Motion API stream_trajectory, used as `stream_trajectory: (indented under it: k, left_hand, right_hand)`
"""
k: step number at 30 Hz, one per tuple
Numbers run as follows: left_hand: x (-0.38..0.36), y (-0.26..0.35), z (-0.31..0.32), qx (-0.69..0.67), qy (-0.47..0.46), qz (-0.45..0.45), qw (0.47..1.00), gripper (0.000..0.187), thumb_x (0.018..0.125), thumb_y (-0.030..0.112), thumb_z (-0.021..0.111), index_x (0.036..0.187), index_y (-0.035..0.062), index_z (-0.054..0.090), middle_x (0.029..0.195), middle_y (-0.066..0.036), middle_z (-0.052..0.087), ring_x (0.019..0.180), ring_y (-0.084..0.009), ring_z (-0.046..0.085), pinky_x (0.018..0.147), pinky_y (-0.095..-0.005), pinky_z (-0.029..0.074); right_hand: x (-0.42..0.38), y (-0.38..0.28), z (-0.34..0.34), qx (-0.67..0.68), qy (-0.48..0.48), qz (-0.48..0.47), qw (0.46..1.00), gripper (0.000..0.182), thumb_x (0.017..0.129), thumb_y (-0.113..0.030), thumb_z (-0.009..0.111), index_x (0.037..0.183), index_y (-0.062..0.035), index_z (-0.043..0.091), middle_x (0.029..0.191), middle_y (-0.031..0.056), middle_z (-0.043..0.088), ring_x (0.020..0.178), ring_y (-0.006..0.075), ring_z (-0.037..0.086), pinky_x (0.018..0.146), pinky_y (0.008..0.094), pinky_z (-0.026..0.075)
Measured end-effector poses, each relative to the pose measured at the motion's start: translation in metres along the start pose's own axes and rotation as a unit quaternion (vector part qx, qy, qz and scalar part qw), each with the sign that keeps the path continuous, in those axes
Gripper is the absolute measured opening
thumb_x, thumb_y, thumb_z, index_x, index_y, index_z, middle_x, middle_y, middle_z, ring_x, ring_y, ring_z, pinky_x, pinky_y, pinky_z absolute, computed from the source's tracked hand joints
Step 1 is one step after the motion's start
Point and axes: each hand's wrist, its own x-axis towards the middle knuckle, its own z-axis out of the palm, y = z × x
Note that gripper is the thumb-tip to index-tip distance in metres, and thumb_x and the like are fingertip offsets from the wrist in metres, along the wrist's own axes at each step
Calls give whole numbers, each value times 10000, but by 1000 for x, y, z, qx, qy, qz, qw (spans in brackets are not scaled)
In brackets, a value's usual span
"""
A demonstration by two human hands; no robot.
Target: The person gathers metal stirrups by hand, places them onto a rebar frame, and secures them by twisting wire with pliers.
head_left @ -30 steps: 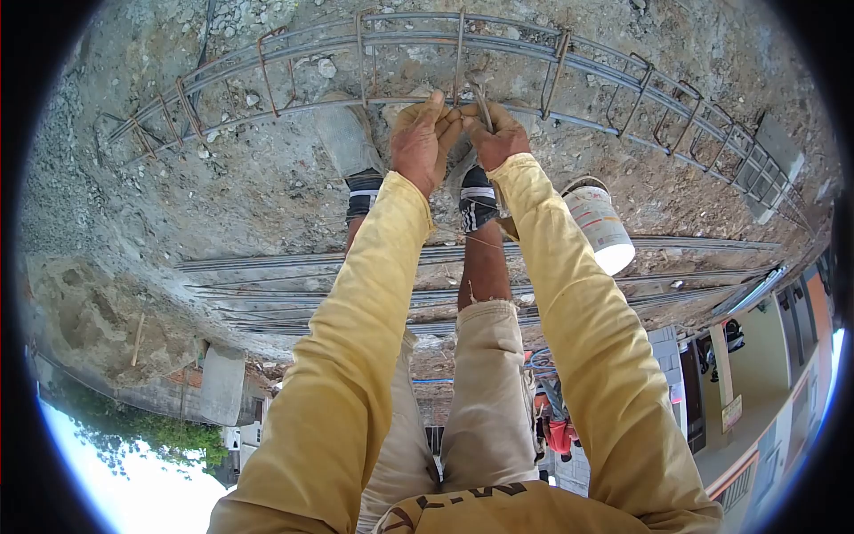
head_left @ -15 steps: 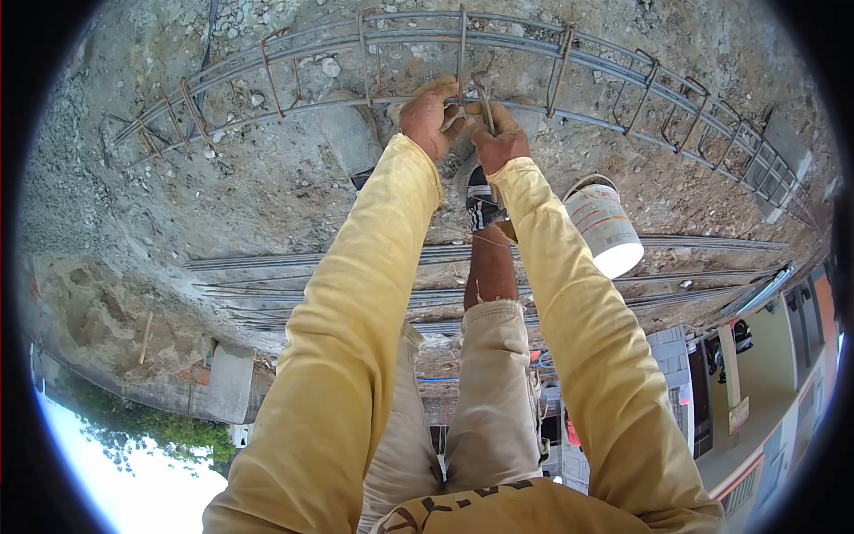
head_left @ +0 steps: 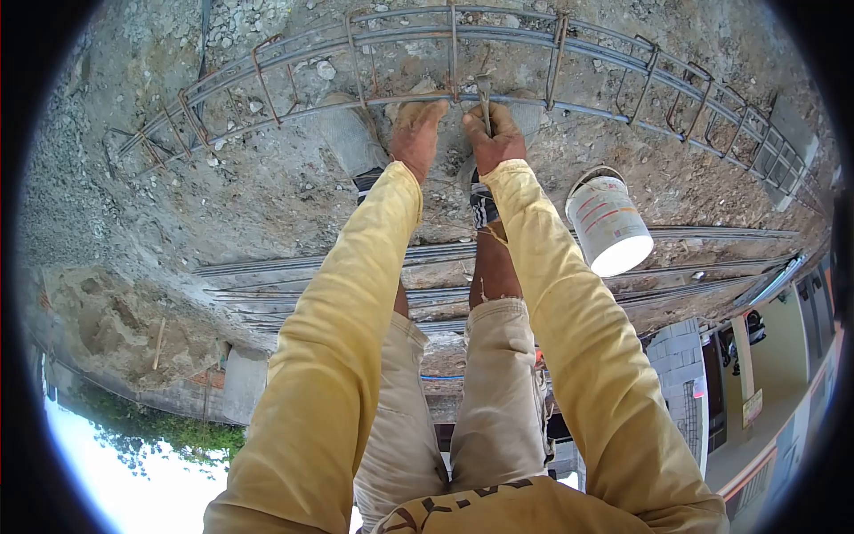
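A long rebar cage point(head_left: 587, 55) of bars and square stirrups crosses the view in front of me, bowed by the lens. My left hand point(head_left: 418, 135) is closed at its near lower bar, left of an upright stirrup point(head_left: 453, 53); whatever its fingers hold is hidden. Right of that stirrup, my right hand point(head_left: 496, 141) is closed around a metal hand tool point(head_left: 484, 87) with a narrow flat head, its kind not clear. The tool's head points away from me, over the lower bar. My feet stand on the ground just under the hands.
A white bucket point(head_left: 609, 222) rests on the ground to the right. Bundles of loose rebar point(head_left: 294, 264) lie across the ground behind my feet. A sand pile point(head_left: 116, 320) is at the lower left. Stacked grey blocks point(head_left: 672, 356) and a building point(head_left: 765, 374) stand at lower right.
My hands have moved apart, the left one leftwards and away from the tool. The right hand still grips the tool, whose angle has changed. The view has shifted slightly.
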Motion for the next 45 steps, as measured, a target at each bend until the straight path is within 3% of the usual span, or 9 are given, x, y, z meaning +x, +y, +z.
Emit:
stream_trajectory:
  k: [7,14,21,30,33,36,39,42,45]
  left_hand:
    - [-17,66,1,-197,-8,-264,944,268,926,263,655,1086,48,662,895,-14,667,840,-122,613,742,-293,502]
    - [6,60,-24,-331,-172,-371,850,168,916,198,673,1040,85,657,909,1,669,789,-99,617,705,-247,497]
    - [5,62,-19,-211,-161,-355,896,278,879,317,720,1061,125,636,1037,0,621,967,-147,547,784,-336,446]
    - [-4,57,-14,-230,-182,-315,903,287,886,371,709,987,120,612,959,9,595,940,-158,567,787,-374,462]
    - [-9,59,-5,-163,-134,-284,935,282,888,366,704,940,108,603,831,5,610,825,-176,608,728,-380,483]
    - [-12,58,3,0,-70,-188,980,286,875,328,703,891,64,592,732,-67,628,718,-266,631,671,-406,497]
    - [-20,67,26,207,65,-2,976,264,848,235,679,832,2,555,737,-209,623,709,-457,595,672,-482,482]
    - [-26,67,39,244,138,34,959,254,849,220,673,796,8,544,773,-218,634,744,-456,598,702,-495,479]
    - [-33,76,33,81,100,-64,990,226,879,213,668,856,1,593,815,-153,652,707,-269,601,674,-391,479]
  right_hand:
    - [-1,2,7,-12,40,21,999,193,863,-212,724,946,-62,637,743,6,600,676,113,510,625,285,443]
    - [-1,18,21,69,61,36,995,241,851,-248,730,938,-42,642,752,57,647,690,172,577,655,333,481]
    - [-8,23,34,311,31,168,935,211,863,-233,740,919,-51,649,737,32,624,619,108,545,540,277,451]
    - [-22,17,10,265,-44,179,946,262,875,-249,734,962,-18,648,771,18,622,626,96,550,533,255,458]
    - [-31,30,-7,264,171,21,949,256,926,-281,668,949,-31,620,776,21,607,657,101,541,585,242,460]
    - [-36,4,-55,301,264,7,916,312,945,-330,635,1026,-37,565,789,36,588,602,127,568,551,265,475]
    - [-45,-27,-102,119,174,-12,977,303,923,-247,658,1096,-9,586,837,48,601,645,130,605,559,265,505]
    - [-59,-45,-121,-14,44,47,998,311,867,-125,678,1139,-10,580,925,59,599,688,125,627,557,268,535]
    - [-72,-48,-124,-25,-61,124,990,342,827,-75,681,1145,-16,570,985,72,591,712,124,638,555,283,556]
